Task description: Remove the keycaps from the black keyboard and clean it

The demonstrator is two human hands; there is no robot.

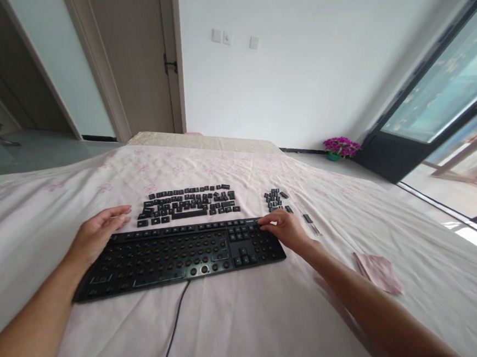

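Observation:
A black keyboard [166,257] lies on the pale bedspread, with its main block and number pad mostly stripped of keycaps. The top row and the navigation and arrow keys are still on it. My left hand [98,233] hovers at the upper left corner, fingers stretched out and holding nothing. At the upper right, over the number pad, my right hand [282,227] has thumb and forefinger pinched together; whatever is between them is hidden. Behind the keyboard, loose keycaps [188,201] lie in rows, with a long spacebar [189,214] among them. A smaller keycap group [273,197] sits beyond my right hand.
A keycap puller-like tool [311,223] with thin wires lies right of the keycaps. Farther right is a folded pink cloth [378,273]. The keyboard's cable [174,329] runs toward me over the rumpled bedspread [250,326]. Purple flowers [340,147] stand by the wall.

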